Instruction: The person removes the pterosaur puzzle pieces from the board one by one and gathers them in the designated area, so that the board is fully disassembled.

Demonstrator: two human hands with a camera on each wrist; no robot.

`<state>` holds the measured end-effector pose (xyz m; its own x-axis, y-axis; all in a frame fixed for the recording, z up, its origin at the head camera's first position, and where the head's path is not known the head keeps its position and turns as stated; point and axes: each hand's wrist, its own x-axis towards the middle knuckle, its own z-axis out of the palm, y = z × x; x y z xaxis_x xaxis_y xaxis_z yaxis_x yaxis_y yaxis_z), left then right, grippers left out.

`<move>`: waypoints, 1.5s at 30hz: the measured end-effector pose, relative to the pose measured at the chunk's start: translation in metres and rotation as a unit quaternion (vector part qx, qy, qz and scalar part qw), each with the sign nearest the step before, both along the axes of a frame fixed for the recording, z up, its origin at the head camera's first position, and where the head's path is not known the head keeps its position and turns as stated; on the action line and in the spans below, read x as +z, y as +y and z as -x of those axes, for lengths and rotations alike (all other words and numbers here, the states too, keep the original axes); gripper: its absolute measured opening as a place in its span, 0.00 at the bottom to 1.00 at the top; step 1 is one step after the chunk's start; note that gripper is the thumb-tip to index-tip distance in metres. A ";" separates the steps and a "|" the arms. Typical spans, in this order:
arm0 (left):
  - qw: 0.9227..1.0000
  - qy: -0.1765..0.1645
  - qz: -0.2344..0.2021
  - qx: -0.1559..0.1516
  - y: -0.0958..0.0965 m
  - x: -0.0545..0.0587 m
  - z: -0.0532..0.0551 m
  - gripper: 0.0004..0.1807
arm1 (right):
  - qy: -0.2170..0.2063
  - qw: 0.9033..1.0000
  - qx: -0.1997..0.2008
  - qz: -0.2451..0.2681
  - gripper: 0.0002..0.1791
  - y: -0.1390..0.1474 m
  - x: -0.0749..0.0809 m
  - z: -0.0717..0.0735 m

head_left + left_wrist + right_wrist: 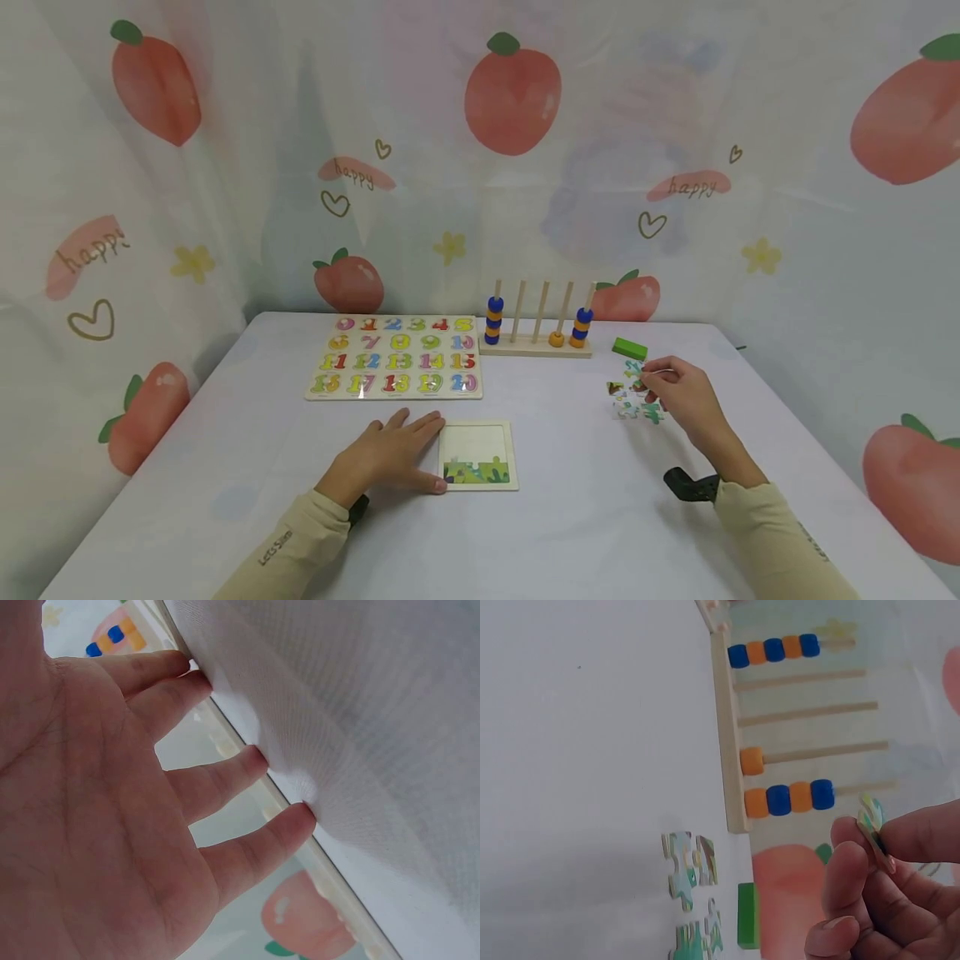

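Observation:
A puzzle piece [871,829] is pinched between the thumb and fingers of my right hand [684,402], raised over the table's right side. Below it in the head view, several loose puzzle pieces [627,410] lie on the cloth; the right wrist view shows them as a small cluster [681,870]. My left hand [390,457] rests with fingers spread at the left edge of a square puzzle frame [513,450], its thumb at the lower left corner. Green pieces [476,472] fill the bottom row of that frame, and its upper part shows bare backing.
A number board [397,392] lies at the back left. Beside it stands a wooden peg abacus [536,350] with blue and orange beads. A green block [630,347] sits behind the loose pieces. Fruit-printed cloth hangs behind the table.

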<state>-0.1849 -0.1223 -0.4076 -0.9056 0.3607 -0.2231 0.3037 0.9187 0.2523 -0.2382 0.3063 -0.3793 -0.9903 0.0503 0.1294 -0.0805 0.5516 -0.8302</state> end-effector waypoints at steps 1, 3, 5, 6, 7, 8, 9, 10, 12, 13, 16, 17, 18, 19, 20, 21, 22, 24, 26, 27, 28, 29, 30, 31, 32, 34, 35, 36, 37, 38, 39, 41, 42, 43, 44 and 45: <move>1.000 -0.001 -0.001 0.000 0.000 0.000 0.000 0.56 | 0.002 1.000 -0.003 -0.001 0.20 0.003 -0.001 0.000; 1.000 -0.002 -0.002 0.001 0.000 0.001 0.000 0.56 | 0.003 1.000 -0.012 -0.006 0.20 0.008 -0.002 0.001; 1.000 -0.003 -0.003 0.001 0.000 0.001 0.000 0.56 | -0.002 1.000 -0.022 -0.012 0.20 0.013 -0.003 0.002; 1.000 -0.003 -0.003 0.001 0.000 0.000 0.000 0.56 | -0.005 1.000 -0.026 -0.016 0.21 0.015 -0.004 0.002; 1.000 -0.003 -0.003 0.000 0.000 0.000 0.000 0.56 | -0.009 0.999 -0.032 -0.021 0.21 0.017 -0.005 0.003; 1.000 -0.002 -0.002 0.000 -0.001 0.000 0.000 0.56 | -0.013 0.999 -0.037 -0.025 0.21 0.019 -0.006 0.003; 1.000 -0.002 -0.002 0.000 -0.001 -0.001 0.000 0.56 | -0.016 0.998 -0.043 -0.031 0.21 0.021 -0.006 0.003; 1.000 -0.002 -0.001 -0.001 -0.001 -0.001 0.001 0.56 | -0.018 0.998 -0.048 -0.036 0.21 0.024 -0.007 0.004; 1.000 -0.001 0.000 -0.002 -0.001 -0.001 0.001 0.56 | -0.020 0.997 -0.056 -0.042 0.21 0.028 -0.009 0.004; 1.000 -0.001 -0.001 -0.002 -0.001 -0.001 0.001 0.56 | -0.020 0.997 -0.061 -0.046 0.21 0.030 -0.010 0.005; 1.000 -0.001 -0.003 0.000 -0.001 0.001 0.000 0.56 | -0.020 0.996 -0.073 -0.053 0.21 0.037 -0.012 0.006; 1.000 -0.001 -0.004 0.000 -0.001 0.001 0.000 0.56 | -0.022 0.995 -0.078 -0.054 0.20 0.039 -0.013 0.006; 1.000 -0.001 -0.005 0.000 -0.001 0.001 0.000 0.55 | -0.025 0.995 -0.084 -0.057 0.20 0.041 -0.015 0.007; 1.000 -0.002 -0.005 0.000 -0.001 0.001 0.000 0.55 | -0.029 0.994 -0.090 -0.057 0.20 0.042 -0.015 0.007; 1.000 -0.003 -0.004 0.000 -0.001 0.001 0.000 0.55 | -0.034 0.993 -0.095 -0.057 0.20 0.043 -0.016 0.008; 1.000 -0.005 -0.004 0.001 -0.001 0.001 0.000 0.55 | -0.039 0.993 -0.100 -0.056 0.20 0.045 -0.017 0.008; 1.000 -0.006 -0.001 0.001 -0.001 0.001 0.000 0.55 | -0.046 0.992 -0.104 -0.054 0.20 0.046 -0.018 0.009; 1.000 -0.008 0.002 0.003 -0.001 0.001 0.000 0.55 | -0.057 0.991 -0.111 -0.055 0.20 0.048 -0.019 0.010; 1.000 -0.008 0.003 0.004 -0.001 0.002 0.000 0.55 | -0.066 0.989 -0.117 -0.056 0.20 0.050 -0.021 0.010; 1.000 -0.008 0.004 0.004 -0.001 0.002 0.000 0.55 | -0.069 0.989 -0.121 -0.057 0.20 0.051 -0.021 0.011; 1.000 -0.007 0.006 0.003 0.000 0.002 0.001 0.55 | -0.072 0.988 -0.124 -0.057 0.20 0.053 -0.022 0.011; 1.000 -0.007 0.005 0.003 0.000 0.002 0.001 0.55 | -0.075 0.988 -0.126 -0.058 0.19 0.054 -0.022 0.011; 1.000 -0.006 0.004 0.002 0.000 0.002 0.001 0.55 | -0.077 0.987 -0.128 -0.059 0.19 0.055 -0.022 0.012; 1.000 -0.006 0.003 0.002 0.001 0.002 0.001 0.55 | -0.079 0.987 -0.129 -0.060 0.19 0.057 -0.023 0.012; 1.000 -0.005 0.003 0.002 0.001 0.002 0.001 0.55 | -0.082 0.987 -0.128 -0.059 0.19 0.058 -0.023 0.012; 1.000 -0.004 0.003 0.002 0.001 0.001 0.001 0.55 | -0.086 0.987 -0.123 -0.061 0.19 0.061 -0.023 0.013; 1.000 -0.002 0.001 0.003 0.001 0.001 0.001 0.55 | -0.089 0.987 -0.120 -0.061 0.19 0.062 -0.024 0.013; 1.000 -0.001 0.001 0.004 0.001 0.000 0.001 0.56 | -0.090 0.987 -0.117 -0.063 0.19 0.063 -0.024 0.013; 1.000 0.001 0.002 0.004 0.001 0.000 0.001 0.56 | -0.091 0.987 -0.115 -0.065 0.19 0.064 -0.025 0.013; 1.000 0.001 0.002 0.004 0.001 0.000 0.001 0.56 | -0.095 0.987 -0.112 -0.065 0.19 0.064 -0.025 0.014; 1.000 0.002 0.003 0.004 0.001 0.000 0.001 0.56 | -0.097 0.987 -0.110 -0.068 0.20 0.065 -0.026 0.014; 1.000 0.002 0.004 0.004 0.001 0.000 0.001 0.56 | -0.102 0.986 -0.107 -0.071 0.20 0.066 -0.028 0.015; 1.000 0.003 0.004 0.004 0.001 -0.001 0.001 0.56 | -0.104 0.986 -0.105 -0.074 0.20 0.066 -0.029 0.016; 1.000 0.003 0.004 0.004 0.001 -0.001 0.001 0.56 | -0.106 0.986 -0.103 -0.075 0.20 0.066 -0.030 0.016; 1.000 0.003 0.004 0.003 0.001 -0.001 0.001 0.56 | -0.108 0.986 -0.101 -0.076 0.20 0.066 -0.031 0.016; 1.000 0.003 0.004 0.003 0.001 0.000 0.001 0.56 | -0.110 0.986 -0.099 -0.078 0.20 0.066 -0.031 0.016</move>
